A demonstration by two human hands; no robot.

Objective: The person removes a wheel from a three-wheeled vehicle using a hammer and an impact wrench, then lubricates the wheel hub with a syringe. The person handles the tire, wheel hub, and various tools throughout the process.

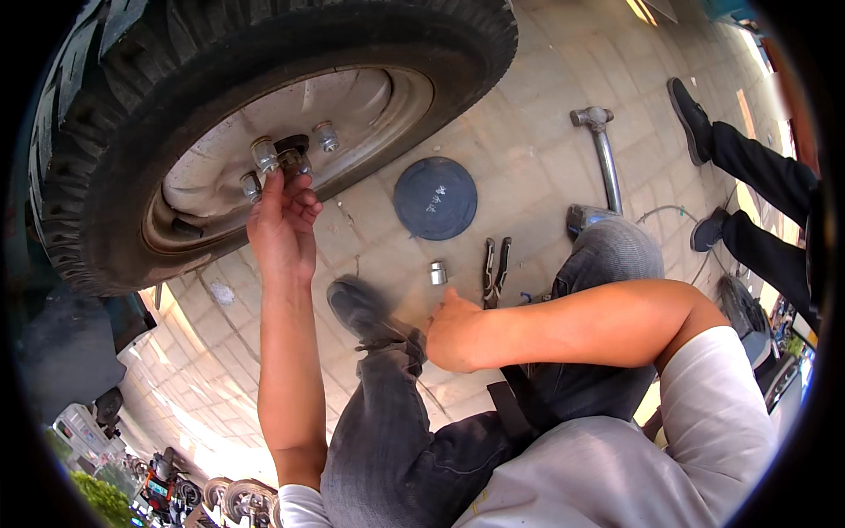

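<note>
My left hand (286, 216) is raised to the wheel's pale metal rim (211, 158), its fingers curled and pinching at a shiny lug nut (264, 153). Another lug nut (326, 135) sits to the right on the rim, and one more (251, 185) is partly behind my fingers. My right hand (455, 334) is closed low between my knees, back of the hand up; its fingers are mostly hidden. Just beyond it a short silver metal cylinder, like a socket (438, 273), stands on the paving, with dark-handled pliers (495, 271) to its right.
The large black tire (370, 70) fills the upper left. A round black disc (435, 199) with white marks lies on the paving (546, 79). A hammer (606, 163) lies to the right near my knee. Another person's legs (761, 172) stand at the far right.
</note>
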